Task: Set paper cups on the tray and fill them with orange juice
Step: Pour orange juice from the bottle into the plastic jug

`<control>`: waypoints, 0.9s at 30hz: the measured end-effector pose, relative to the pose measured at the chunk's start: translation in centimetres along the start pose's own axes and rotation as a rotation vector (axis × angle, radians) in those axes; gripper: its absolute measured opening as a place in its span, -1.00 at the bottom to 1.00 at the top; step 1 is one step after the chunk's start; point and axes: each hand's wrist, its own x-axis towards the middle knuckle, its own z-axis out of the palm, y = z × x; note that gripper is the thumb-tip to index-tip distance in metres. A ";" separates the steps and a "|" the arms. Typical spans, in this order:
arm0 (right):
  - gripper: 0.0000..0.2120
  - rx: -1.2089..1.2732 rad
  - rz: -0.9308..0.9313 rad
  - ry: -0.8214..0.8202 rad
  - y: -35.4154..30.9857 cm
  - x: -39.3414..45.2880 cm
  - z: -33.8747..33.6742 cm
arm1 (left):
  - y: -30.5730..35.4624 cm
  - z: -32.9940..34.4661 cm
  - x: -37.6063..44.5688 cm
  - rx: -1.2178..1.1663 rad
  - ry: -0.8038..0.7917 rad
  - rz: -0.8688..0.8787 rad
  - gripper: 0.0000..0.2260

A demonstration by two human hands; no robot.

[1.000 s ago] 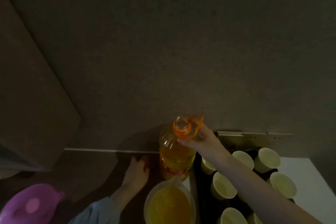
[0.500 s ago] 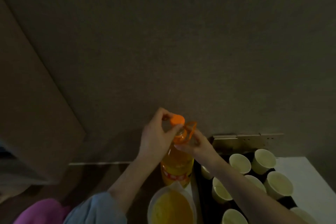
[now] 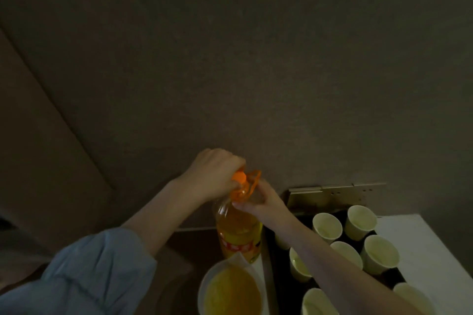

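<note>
An orange juice bottle (image 3: 238,233) stands upright at the counter's back. Its orange cap (image 3: 239,177) sits on the mouth, and my left hand (image 3: 217,174) grips that cap from above. My right hand (image 3: 261,199) holds the bottle's neck by the orange carry handle (image 3: 253,181). A clear measuring jug (image 3: 230,289) filled with juice stands in front of the bottle. Several pale paper cups (image 3: 327,227) stand upright on a dark tray (image 3: 279,286) to the right, partly hidden under my right forearm. Whether the cups hold juice I cannot tell.
A grey wall rises right behind the bottle. A metal bracket (image 3: 332,194) lies behind the tray. The tray sits on a white surface (image 3: 435,250) at the right, and a dark counter (image 3: 184,250) lies to the left.
My left hand came up from the counter with the cap and now presses it onto the bottle's mouth. My right hand stayed on the neck. The view tilted, hiding the purple lid.
</note>
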 end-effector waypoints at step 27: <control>-0.54 -0.025 -0.028 -0.056 -0.4 -0.3 -0.9 | 1.4 0.1 0.2 0.075 -0.227 -0.096 -0.68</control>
